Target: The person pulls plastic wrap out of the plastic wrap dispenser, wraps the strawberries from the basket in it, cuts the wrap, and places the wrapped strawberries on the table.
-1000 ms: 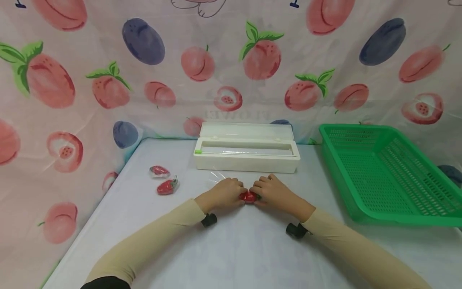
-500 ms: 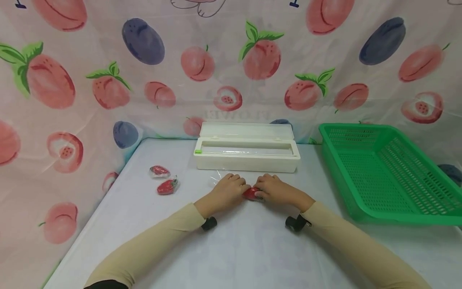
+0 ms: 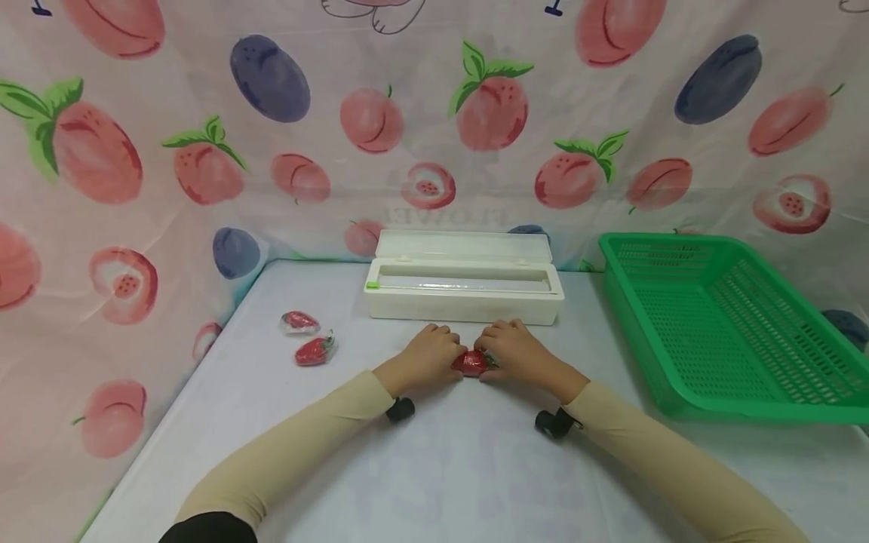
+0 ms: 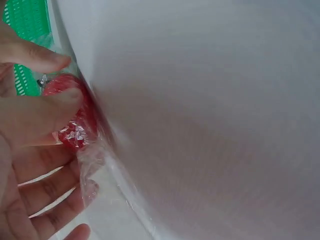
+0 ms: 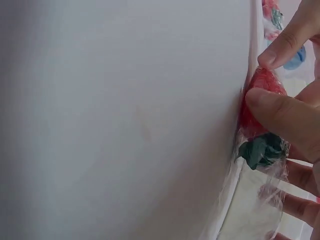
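Observation:
A red strawberry (image 3: pixel 471 363) with green leaves, wrapped in clear plastic film, lies between my two hands at the middle of the table. My left hand (image 3: pixel 428 357) holds its left end, and my right hand (image 3: pixel 521 360) holds the leafy end. In the left wrist view, the left thumb presses on the red strawberry (image 4: pixel 82 122), and loose film (image 4: pixel 92 162) trails over the other fingers. The right wrist view shows the right thumb across the fruit, above its dark green leaves (image 5: pixel 262 150), with film (image 5: pixel 275 195) hanging past them.
Behind the hands stands a white film dispenser (image 3: pixel 465 308) with its lid raised. Two wrapped strawberries, one farther back (image 3: pixel 299 322) and one nearer (image 3: pixel 314 351), lie to the left. A green plastic basket (image 3: pixel 661 347) takes up the right side. A fruit-print cloth (image 3: pixel 421 83) hangs behind.
The hands have shifted slightly around the strawberry, and its red side shows more between them than half a second ago. Film that stuck out behind the left hand no longer shows there.

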`<state>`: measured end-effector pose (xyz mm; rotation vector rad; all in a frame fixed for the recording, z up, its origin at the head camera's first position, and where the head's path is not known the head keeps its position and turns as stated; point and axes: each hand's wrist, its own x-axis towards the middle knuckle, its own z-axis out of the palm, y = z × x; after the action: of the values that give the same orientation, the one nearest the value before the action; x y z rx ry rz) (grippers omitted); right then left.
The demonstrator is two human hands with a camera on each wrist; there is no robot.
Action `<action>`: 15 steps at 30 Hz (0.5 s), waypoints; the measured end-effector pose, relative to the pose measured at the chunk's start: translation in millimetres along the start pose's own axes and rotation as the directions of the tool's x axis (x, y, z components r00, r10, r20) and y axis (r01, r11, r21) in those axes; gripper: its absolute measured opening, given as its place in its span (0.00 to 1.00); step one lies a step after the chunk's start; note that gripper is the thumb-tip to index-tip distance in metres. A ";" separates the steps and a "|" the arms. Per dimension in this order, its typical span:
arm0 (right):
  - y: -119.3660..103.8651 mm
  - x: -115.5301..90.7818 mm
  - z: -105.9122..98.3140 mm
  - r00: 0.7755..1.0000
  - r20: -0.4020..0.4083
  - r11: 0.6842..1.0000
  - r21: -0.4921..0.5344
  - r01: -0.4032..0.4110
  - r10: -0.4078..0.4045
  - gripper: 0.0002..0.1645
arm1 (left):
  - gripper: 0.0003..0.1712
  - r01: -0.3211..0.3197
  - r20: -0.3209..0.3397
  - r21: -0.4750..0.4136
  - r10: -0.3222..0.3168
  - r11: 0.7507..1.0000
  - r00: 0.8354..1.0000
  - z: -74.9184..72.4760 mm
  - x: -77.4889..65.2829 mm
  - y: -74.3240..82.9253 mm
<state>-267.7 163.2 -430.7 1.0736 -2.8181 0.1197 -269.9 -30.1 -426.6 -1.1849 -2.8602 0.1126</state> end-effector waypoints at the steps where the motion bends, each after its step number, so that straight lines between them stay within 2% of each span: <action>1: -0.2 0.8 0.3 1.000 0.004 1.000 -0.011 0.008 -0.008 0.27 | 0.24 0.004 0.008 -0.003 -0.004 1.000 1.000 0.7 0.3 0.1; 4: -0.1 2.1 0.3 1.000 0.019 1.000 -0.009 0.023 -0.023 0.24 | 0.25 0.009 0.001 -0.006 -0.009 1.000 1.000 1.2 0.3 0.8; 9: 2.9 2.0 0.0 0.999 0.030 0.999 0.020 0.030 -0.031 0.22 | 0.23 -0.009 -0.048 0.030 0.010 1.000 0.999 -0.8 0.3 2.2; 15: 2.9 1.5 0.5 1.000 0.010 0.994 0.102 0.028 -0.030 0.24 | 0.18 -0.001 -0.033 -0.002 0.001 1.000 0.999 -1.5 -1.1 2.5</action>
<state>-270.8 164.3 -431.1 1.1390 -2.8330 0.2579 -267.3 -29.1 -425.3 -1.1767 -2.8320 0.0888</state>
